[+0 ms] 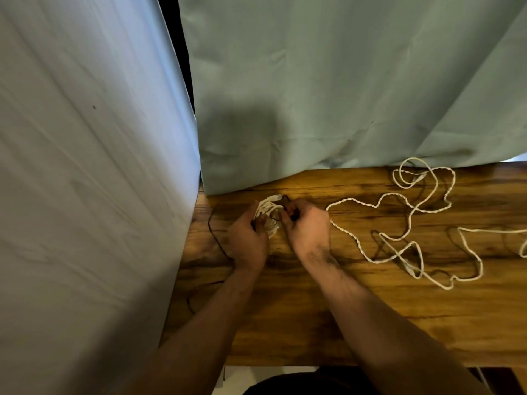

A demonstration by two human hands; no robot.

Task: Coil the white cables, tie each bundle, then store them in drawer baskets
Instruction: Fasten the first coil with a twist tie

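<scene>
A small coiled bundle of white cable (268, 213) rests on the wooden table (370, 315) near its far left corner. My left hand (247, 243) grips the bundle's left side. My right hand (306, 226) pinches a thin black tie (286, 207) against the bundle's right side. One end of the tie trails off left as a thin dark strand (215, 238). A second white cable (410, 223) lies loose and tangled across the right half of the table. No drawer or basket is in view.
A pale blue curtain (85, 181) hangs along the table's left edge. A green-grey curtain (342, 86) hangs behind the table's far edge. A further white cable piece (523, 248) shows at the right border. The table's near edge is at the bottom.
</scene>
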